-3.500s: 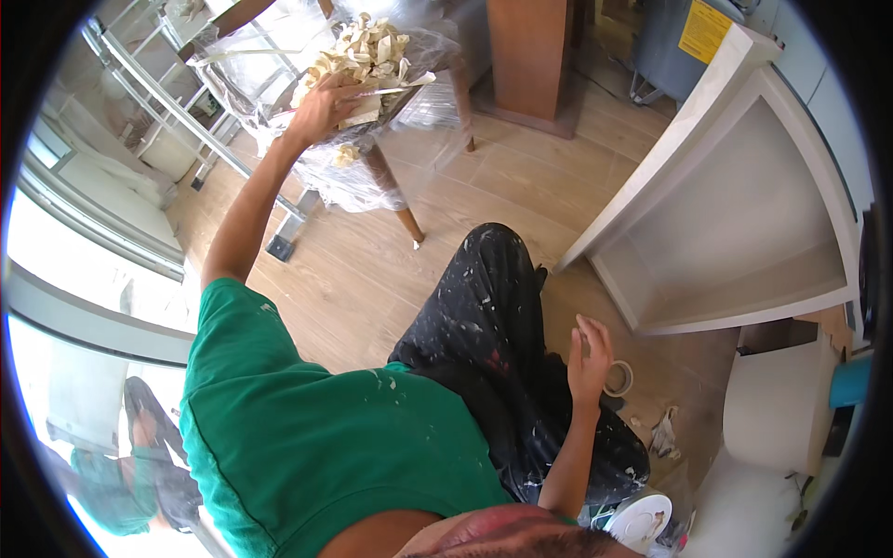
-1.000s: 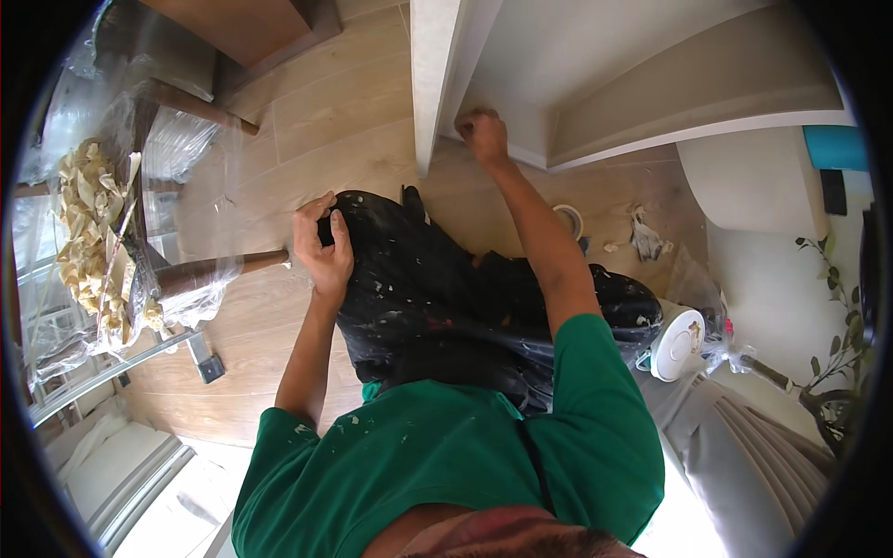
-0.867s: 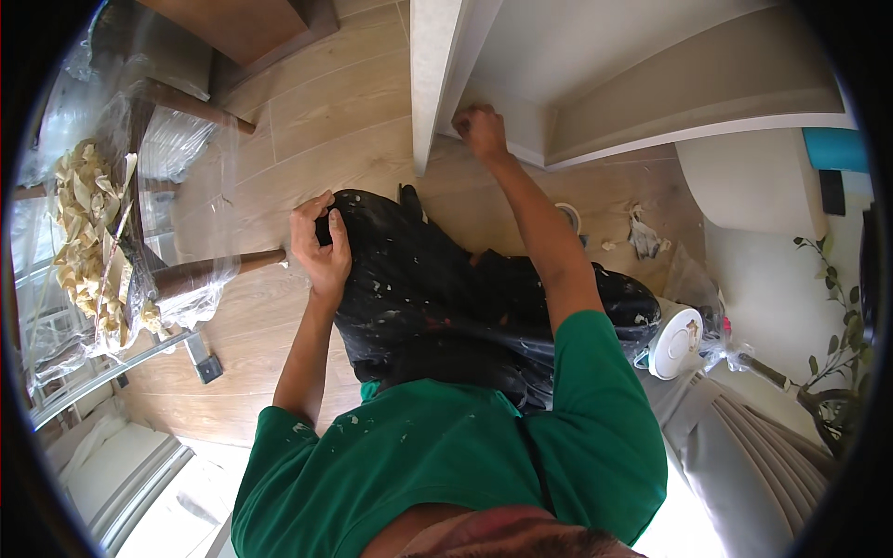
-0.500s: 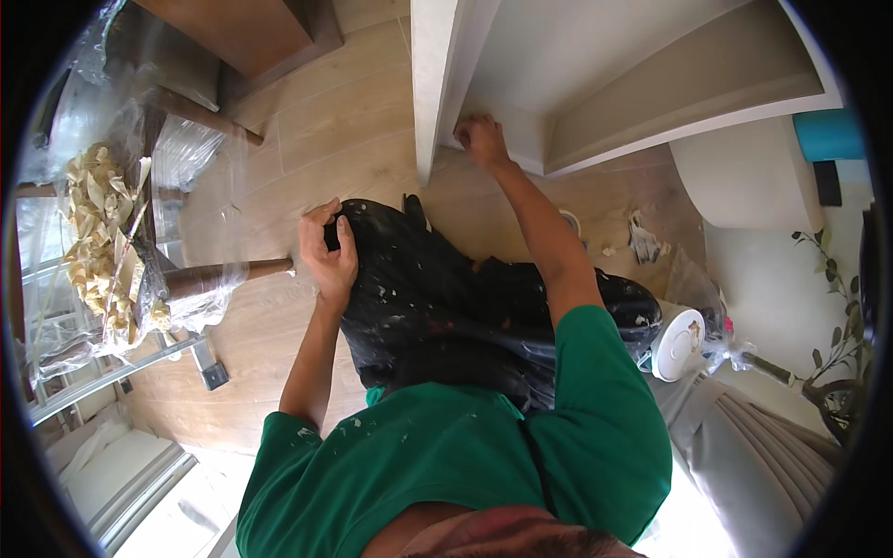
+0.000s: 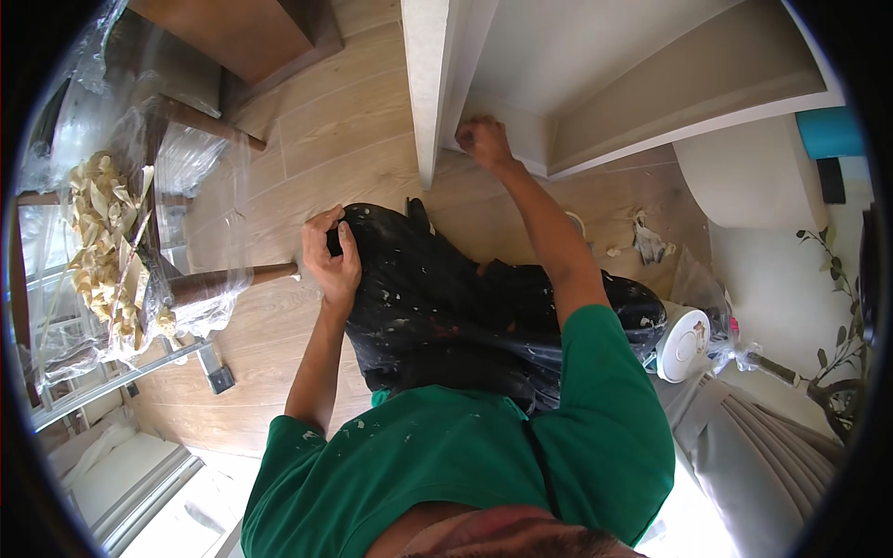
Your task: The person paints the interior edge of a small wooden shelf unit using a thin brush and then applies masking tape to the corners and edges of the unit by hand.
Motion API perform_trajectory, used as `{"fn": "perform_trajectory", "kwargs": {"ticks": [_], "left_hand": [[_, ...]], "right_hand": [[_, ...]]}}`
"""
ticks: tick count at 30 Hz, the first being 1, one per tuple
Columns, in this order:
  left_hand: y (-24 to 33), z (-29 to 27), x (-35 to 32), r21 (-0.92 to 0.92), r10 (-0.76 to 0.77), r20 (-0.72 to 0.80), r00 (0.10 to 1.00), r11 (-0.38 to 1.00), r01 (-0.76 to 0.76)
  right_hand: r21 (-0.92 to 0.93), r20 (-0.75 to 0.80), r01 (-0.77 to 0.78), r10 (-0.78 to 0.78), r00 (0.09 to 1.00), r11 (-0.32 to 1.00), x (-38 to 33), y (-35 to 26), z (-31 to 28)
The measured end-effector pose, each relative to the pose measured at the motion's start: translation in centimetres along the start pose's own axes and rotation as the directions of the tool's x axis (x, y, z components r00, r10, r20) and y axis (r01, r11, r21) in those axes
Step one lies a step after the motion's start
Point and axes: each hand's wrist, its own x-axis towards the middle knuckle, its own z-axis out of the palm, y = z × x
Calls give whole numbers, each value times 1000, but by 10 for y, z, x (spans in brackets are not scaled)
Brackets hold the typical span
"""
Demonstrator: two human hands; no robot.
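Note:
My right hand reaches into the lower inner corner of a white cabinet, close to its upright side panel. Its fingers are curled in, and anything they hold is too small or hidden to make out. Resting on the raised knee of my paint-spotted black trousers is my left hand. Its thumb stands apart from the fingers, with nothing held in them.
Plastic-wrapped furniture with wooden legs and dried pale leaves stand at left. Right of my legs are a white round-lidded bucket, a crumpled rag and a grey curtain. A brown wooden piece stands far left.
The whole view shifts slightly. My right hand stays in the cabinet corner, its fingers a little more curled, and my left hand stays on the knee.

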Motion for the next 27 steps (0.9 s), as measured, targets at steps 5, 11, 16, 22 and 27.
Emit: {"fn": "perform_trajectory", "kwargs": {"ticks": [5,11,16,22,27], "left_hand": [[3,-1,1,24,1,-5,1000,1000,-1],[1,0,0,23,-1,-8,1000,1000,1],[2,0,0,7,12,-15,1000,1000,-12],[4,1,2,31,25,-18,1000,999,-24],[3,0,-1,7,2,-19,1000,1000,-2]], "right_hand": [[84,-50,75,-71,996,994,5,14,8],[394,-153,77,-17,988,916,2,24,15],[242,-196,135,-88,977,961,2,17,10],[-58,65,109,-105,992,992,9,6,1],[-90,164,172,-155,974,981,9,9,0]]}}
